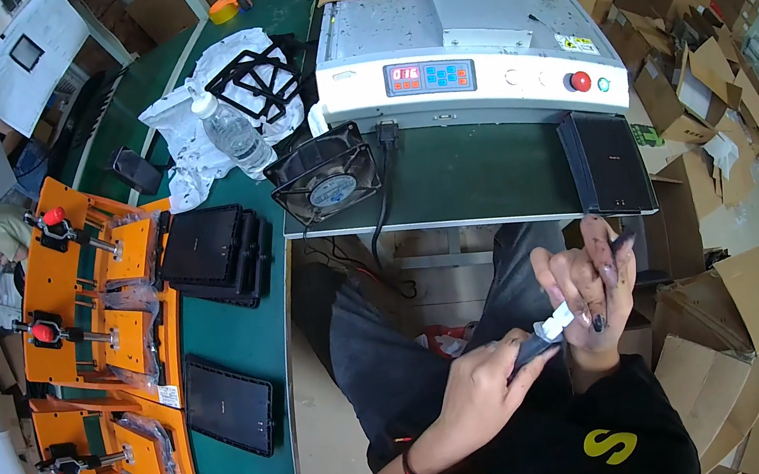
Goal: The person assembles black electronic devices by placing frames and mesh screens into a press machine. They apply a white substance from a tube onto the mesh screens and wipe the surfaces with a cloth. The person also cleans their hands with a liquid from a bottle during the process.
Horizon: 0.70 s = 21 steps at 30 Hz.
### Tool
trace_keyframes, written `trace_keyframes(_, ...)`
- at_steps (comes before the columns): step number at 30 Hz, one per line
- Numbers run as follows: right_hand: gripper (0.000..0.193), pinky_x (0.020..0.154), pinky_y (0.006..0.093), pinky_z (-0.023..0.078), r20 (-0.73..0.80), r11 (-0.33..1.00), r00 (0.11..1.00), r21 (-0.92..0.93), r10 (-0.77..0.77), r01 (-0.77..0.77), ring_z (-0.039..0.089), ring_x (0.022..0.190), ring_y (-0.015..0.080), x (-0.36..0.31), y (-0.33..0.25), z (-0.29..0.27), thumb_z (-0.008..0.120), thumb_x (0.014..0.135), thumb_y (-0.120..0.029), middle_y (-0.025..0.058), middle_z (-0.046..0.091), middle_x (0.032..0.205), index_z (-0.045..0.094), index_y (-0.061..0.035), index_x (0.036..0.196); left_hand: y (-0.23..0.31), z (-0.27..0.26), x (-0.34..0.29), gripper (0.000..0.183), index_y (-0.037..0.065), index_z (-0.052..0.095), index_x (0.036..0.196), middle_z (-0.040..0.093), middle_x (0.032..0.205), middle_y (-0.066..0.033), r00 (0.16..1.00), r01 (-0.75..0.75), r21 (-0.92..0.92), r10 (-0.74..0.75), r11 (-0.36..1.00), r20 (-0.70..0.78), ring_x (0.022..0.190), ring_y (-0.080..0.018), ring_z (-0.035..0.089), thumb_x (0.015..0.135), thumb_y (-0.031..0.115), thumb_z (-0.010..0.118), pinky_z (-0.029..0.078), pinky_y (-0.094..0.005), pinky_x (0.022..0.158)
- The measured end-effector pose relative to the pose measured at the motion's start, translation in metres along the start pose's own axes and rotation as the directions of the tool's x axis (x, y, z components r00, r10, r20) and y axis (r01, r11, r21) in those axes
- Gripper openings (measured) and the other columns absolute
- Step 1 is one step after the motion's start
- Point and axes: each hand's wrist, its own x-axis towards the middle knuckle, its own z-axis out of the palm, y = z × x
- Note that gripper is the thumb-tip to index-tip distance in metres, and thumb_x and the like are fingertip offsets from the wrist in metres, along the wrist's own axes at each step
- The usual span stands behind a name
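My left hand (488,382) is closed around the dark grey handle of a small tool with a flat, pale tip (548,327). The tip points up to the right and meets the fingers of my right hand (593,286). That hand is raised above my lap, just off the front edge of the bench. Its fingers are bent, with dark smudges on them. A small black patch shows at its upper fingertips; whether that is a held piece or a stain is unclear. Beyond it, at the bench corner, lies a black rectangular panel (612,163).
A white machine (494,80) with a lit display and red button stands behind. A black fan (326,180) and a clear bottle (232,136) sit left of it. Stacked black panels (212,251) lie beside orange clamp fixtures (101,327). Cardboard boxes (739,316) crowd the right.
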Motion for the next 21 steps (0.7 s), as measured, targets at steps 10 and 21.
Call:
trace_keyframes(10, 0.035, 0.054, 0.025, 0.035, 0.278, 0.976, 0.957, 0.216, -0.086, 0.025, 0.038, 0.036, 0.0057, 0.0, -0.008, 0.011, 0.039, 0.096, -0.035, -0.0055, 0.044, 0.045, 0.044, -0.0138, 0.068, -0.016, -0.006, -0.003, 0.027, 0.0, 0.054, 0.081, 0.045, 0.061, 0.0019, 0.757, 0.587, -0.745, 0.112, 0.318, 0.644, 0.046, -0.0028, 0.032, 0.093, 0.024, 0.051, 0.025, -0.0191, 0.043)
trace_keyframes(21, 0.029, 0.053, 0.0198, 0.035, -0.071, 0.985, 0.997, -0.172, -0.002, -0.01, 0.04, 0.051, 0.0074, 0.072, -0.001, -0.024, 0.045, 0.094, -0.031, -0.0021, 0.041, 0.057, 0.044, -0.0022, 0.098, -0.088, -0.052, -0.047, 0.023, 0.0, 0.05, 0.098, 0.049, 0.075, -0.0028, 0.978, 0.005, -0.958, -0.203, 0.287, -0.056, 0.068, -0.0107, 0.045, 0.088, 0.02, 0.056, 0.038, -0.0219, 0.063)
